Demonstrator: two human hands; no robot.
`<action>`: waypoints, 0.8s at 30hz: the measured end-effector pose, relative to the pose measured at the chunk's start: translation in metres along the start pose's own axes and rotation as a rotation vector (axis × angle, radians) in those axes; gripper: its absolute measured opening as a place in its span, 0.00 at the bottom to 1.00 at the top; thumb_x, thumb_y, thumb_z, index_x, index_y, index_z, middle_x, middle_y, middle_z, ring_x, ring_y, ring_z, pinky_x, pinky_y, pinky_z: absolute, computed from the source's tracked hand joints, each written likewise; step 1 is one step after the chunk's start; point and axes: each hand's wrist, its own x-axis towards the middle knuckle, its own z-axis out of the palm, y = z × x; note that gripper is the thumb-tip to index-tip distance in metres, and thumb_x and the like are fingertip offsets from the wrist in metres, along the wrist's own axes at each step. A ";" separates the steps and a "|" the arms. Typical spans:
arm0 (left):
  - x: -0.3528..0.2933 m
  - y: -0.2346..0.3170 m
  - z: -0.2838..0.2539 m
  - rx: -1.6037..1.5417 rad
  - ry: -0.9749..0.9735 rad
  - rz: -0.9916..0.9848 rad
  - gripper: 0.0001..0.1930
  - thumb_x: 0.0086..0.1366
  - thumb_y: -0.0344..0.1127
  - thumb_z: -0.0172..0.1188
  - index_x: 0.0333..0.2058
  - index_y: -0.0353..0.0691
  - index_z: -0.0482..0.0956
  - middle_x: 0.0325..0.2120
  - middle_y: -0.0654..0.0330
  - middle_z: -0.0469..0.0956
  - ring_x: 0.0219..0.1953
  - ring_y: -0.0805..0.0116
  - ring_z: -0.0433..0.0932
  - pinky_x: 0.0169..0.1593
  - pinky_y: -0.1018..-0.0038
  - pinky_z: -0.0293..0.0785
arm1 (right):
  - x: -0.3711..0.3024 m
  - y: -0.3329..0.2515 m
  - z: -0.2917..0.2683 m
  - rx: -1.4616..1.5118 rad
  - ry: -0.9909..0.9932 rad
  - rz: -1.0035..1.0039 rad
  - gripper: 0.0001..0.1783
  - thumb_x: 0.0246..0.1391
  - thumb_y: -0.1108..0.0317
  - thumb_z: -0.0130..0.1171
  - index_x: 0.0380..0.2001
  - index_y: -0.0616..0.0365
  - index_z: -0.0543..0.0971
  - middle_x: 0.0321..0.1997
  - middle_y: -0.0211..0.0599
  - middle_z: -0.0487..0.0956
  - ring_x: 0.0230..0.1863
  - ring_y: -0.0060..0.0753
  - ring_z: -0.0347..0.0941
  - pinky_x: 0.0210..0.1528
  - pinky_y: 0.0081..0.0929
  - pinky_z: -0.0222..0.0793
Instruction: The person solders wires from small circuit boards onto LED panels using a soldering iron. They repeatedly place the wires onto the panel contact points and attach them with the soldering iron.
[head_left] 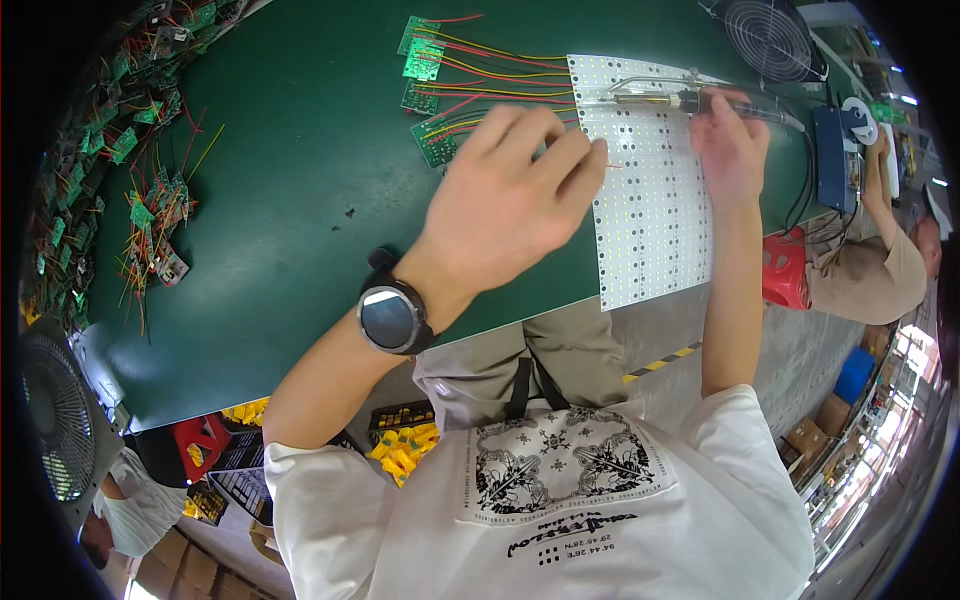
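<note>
My right hand [732, 150] is closed around a soldering iron [690, 101] with a thin metal tube along it. Its tip points left, over the upper part of a white LED panel sheet [655, 225] dotted with small yellow chips and black spots. My left hand [515, 190] hovers at the panel's left edge, fingers pinched; a thin wire end [614, 165] pokes out from them. Beyond that hand, several green circuit boards [423, 60] lie in a column, with red and yellow wires [505, 68] running to the panel's edge. The lowest board [434, 146] is partly behind my hand.
A heap of wired circuit boards [75, 200] lines the green table's [290, 230] left side, with a smaller pile [150, 225] beside it. A fan [768, 40] and a blue soldering station [838, 155] stand at right. Another person [870, 265] sits at the right.
</note>
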 end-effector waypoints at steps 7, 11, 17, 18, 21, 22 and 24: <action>-0.012 0.008 0.011 0.013 -0.104 -0.090 0.11 0.48 0.28 0.59 0.33 0.36 0.79 0.23 0.64 0.70 0.25 0.70 0.73 0.33 0.72 0.65 | 0.000 0.003 0.003 -0.019 0.056 -0.031 0.11 0.55 0.73 0.58 0.38 0.70 0.76 0.24 0.40 0.77 0.19 0.29 0.70 0.22 0.21 0.61; -0.012 -0.002 0.011 0.003 -0.109 -0.110 0.11 0.46 0.29 0.58 0.31 0.36 0.76 0.27 0.63 0.70 0.29 0.70 0.73 0.37 0.72 0.64 | -0.005 0.004 0.008 -0.061 0.107 -0.204 0.09 0.54 0.76 0.57 0.39 0.70 0.76 0.24 0.40 0.77 0.19 0.30 0.71 0.21 0.22 0.62; -0.011 -0.010 0.013 -0.018 0.008 -0.160 0.06 0.49 0.28 0.61 0.29 0.40 0.81 0.24 0.67 0.73 0.23 0.70 0.72 0.31 0.73 0.64 | -0.011 -0.013 0.019 -0.307 0.144 -0.422 0.10 0.55 0.75 0.57 0.39 0.71 0.75 0.25 0.44 0.78 0.21 0.30 0.72 0.24 0.23 0.66; -0.011 -0.011 0.013 -0.022 0.013 -0.169 0.06 0.49 0.27 0.62 0.29 0.41 0.81 0.24 0.67 0.73 0.22 0.70 0.71 0.31 0.73 0.64 | -0.010 -0.019 0.019 -0.294 0.147 -0.391 0.10 0.55 0.75 0.57 0.39 0.71 0.75 0.25 0.44 0.78 0.21 0.30 0.73 0.24 0.23 0.66; -0.010 -0.012 0.013 -0.035 0.019 -0.189 0.06 0.49 0.27 0.63 0.28 0.42 0.81 0.24 0.68 0.73 0.22 0.69 0.71 0.30 0.73 0.64 | -0.011 -0.030 0.013 -0.232 0.130 -0.294 0.11 0.56 0.74 0.57 0.40 0.71 0.75 0.25 0.44 0.78 0.21 0.30 0.72 0.25 0.23 0.66; -0.010 -0.012 0.013 -0.043 0.021 -0.199 0.06 0.48 0.27 0.64 0.28 0.42 0.81 0.24 0.68 0.73 0.22 0.69 0.70 0.30 0.73 0.64 | -0.012 -0.030 0.011 -0.172 0.084 -0.200 0.11 0.55 0.74 0.57 0.40 0.71 0.75 0.25 0.44 0.78 0.21 0.30 0.72 0.25 0.24 0.66; -0.009 -0.010 0.013 -0.057 0.025 -0.203 0.04 0.48 0.28 0.61 0.26 0.40 0.78 0.24 0.66 0.71 0.23 0.69 0.72 0.32 0.72 0.63 | -0.018 -0.027 0.007 -0.086 -0.002 -0.070 0.12 0.55 0.74 0.57 0.41 0.71 0.75 0.26 0.45 0.78 0.22 0.31 0.72 0.25 0.24 0.65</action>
